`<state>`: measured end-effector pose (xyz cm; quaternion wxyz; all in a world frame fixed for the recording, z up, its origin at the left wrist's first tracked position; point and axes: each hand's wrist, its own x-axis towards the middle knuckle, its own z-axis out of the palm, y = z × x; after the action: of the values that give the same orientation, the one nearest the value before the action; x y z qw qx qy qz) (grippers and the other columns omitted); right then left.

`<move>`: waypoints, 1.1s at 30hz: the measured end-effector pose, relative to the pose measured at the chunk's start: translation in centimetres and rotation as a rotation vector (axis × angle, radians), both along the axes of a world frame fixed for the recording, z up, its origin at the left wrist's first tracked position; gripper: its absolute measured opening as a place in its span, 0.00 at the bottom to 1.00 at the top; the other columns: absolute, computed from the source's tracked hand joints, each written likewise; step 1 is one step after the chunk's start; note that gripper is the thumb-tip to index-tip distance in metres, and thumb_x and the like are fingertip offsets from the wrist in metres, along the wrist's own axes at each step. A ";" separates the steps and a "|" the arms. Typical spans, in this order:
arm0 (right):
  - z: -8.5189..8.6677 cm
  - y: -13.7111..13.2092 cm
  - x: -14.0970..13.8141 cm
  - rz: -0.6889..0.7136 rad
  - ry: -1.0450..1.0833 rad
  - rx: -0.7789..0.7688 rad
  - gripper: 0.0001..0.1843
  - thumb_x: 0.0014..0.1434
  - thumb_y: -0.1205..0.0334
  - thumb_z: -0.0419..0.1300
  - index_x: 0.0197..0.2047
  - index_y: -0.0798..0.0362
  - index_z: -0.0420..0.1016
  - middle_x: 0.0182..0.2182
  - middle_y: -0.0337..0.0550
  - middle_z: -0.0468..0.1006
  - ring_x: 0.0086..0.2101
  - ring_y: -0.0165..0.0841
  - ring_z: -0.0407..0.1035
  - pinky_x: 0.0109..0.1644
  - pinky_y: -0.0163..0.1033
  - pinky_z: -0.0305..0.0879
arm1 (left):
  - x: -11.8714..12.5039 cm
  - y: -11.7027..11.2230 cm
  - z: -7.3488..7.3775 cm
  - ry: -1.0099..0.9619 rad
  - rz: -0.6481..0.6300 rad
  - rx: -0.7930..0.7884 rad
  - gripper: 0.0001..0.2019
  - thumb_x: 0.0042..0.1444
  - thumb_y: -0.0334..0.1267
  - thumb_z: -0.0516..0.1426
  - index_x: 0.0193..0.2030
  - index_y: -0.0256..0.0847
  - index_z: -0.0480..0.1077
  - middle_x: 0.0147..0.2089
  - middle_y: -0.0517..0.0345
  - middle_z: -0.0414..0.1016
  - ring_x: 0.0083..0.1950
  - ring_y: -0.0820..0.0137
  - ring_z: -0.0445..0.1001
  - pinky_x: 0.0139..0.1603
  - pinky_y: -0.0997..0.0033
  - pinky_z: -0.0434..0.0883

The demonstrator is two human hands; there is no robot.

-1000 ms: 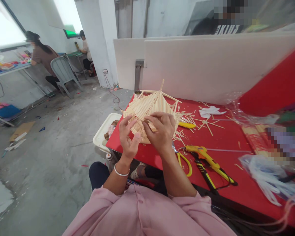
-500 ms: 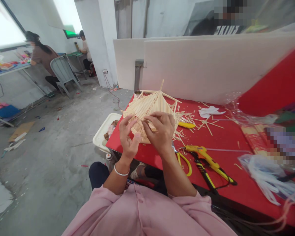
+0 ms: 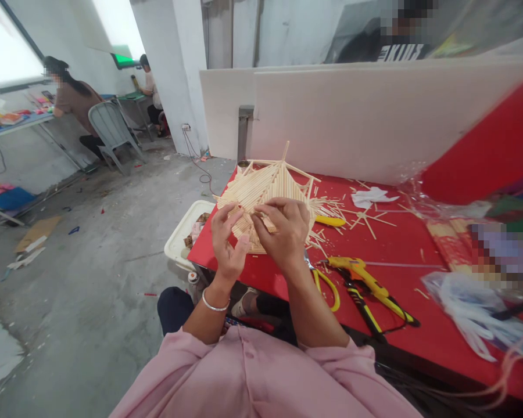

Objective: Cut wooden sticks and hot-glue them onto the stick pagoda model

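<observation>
Behind the stick frame stands a broad white board point(image 3: 366, 116), the largest thing near it. Under the frame spreads the red desk point(image 3: 392, 249). The stick frame point(image 3: 253, 188) itself, pale thin sticks laid side by side in slanting panels, lies at the desk's far left end, one stick jutting from its top. Left of the frame, lower than the desktop, is a white tub point(image 3: 174, 244). Well to the frame's right, on the near side, sits a crumpled clear plastic bag point(image 3: 457, 302). Closer in, right of and nearer than the frame, lies a yellow glue gun point(image 3: 359, 273).

Both hands are raised before the frame's near part. The right hand point(image 3: 287, 229) has thumb and fingertips brought together; whether they grip anything cannot be told. The left hand point(image 3: 226, 241) has its fingers curved and its thumb apart from them, grasping nothing visible. Yellow-handled scissors point(image 3: 331, 293) lie right of the frame's near edge. A white tissue point(image 3: 372, 198) is farther right, and loose sticks point(image 3: 331, 206) scatter just beside the frame.
</observation>
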<state>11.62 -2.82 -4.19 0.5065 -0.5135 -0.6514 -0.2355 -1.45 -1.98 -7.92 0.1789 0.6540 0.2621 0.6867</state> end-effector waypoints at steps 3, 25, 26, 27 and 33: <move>0.0 0.0 0.0 -0.001 -0.003 0.011 0.05 0.59 0.61 0.65 0.40 0.48 0.80 0.39 0.42 0.77 0.41 0.35 0.67 0.48 0.43 0.62 | 0.0 0.0 0.0 0.001 -0.003 0.004 0.19 0.64 0.45 0.55 0.61 0.51 0.69 0.64 0.53 0.67 0.66 0.60 0.66 0.68 0.50 0.63; 0.1 0.0 -0.1 -0.013 -0.008 0.007 0.05 0.59 0.60 0.65 0.40 0.48 0.80 0.39 0.42 0.77 0.41 0.35 0.68 0.48 0.43 0.62 | 0.0 -0.2 -0.2 0.011 0.005 -0.016 0.19 0.64 0.45 0.55 0.60 0.48 0.69 0.64 0.50 0.67 0.66 0.59 0.66 0.68 0.49 0.63; 0.0 0.0 0.0 -0.011 -0.007 0.004 0.05 0.59 0.60 0.65 0.40 0.48 0.80 0.39 0.42 0.77 0.41 0.35 0.68 0.48 0.43 0.62 | 0.0 -0.2 -0.2 0.009 0.006 -0.014 0.19 0.64 0.45 0.55 0.60 0.48 0.69 0.64 0.50 0.67 0.66 0.59 0.66 0.68 0.49 0.63; 0.0 0.0 0.0 -0.009 -0.007 0.003 0.05 0.59 0.60 0.65 0.40 0.48 0.80 0.39 0.42 0.77 0.41 0.35 0.68 0.48 0.43 0.62 | 0.0 -0.2 -0.2 0.009 0.007 -0.013 0.18 0.64 0.45 0.55 0.60 0.49 0.69 0.64 0.51 0.67 0.66 0.59 0.66 0.68 0.49 0.64; 0.0 0.0 0.0 -0.011 -0.009 0.007 0.05 0.59 0.61 0.65 0.40 0.48 0.80 0.39 0.42 0.77 0.41 0.35 0.68 0.48 0.43 0.62 | 0.0 -0.2 -0.3 0.009 0.006 -0.021 0.19 0.65 0.46 0.55 0.61 0.49 0.69 0.65 0.51 0.67 0.66 0.59 0.66 0.68 0.48 0.63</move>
<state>11.62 -2.82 -4.21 0.5040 -0.5143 -0.6500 -0.2429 -1.43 -2.16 -8.26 0.1826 0.6546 0.2721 0.6813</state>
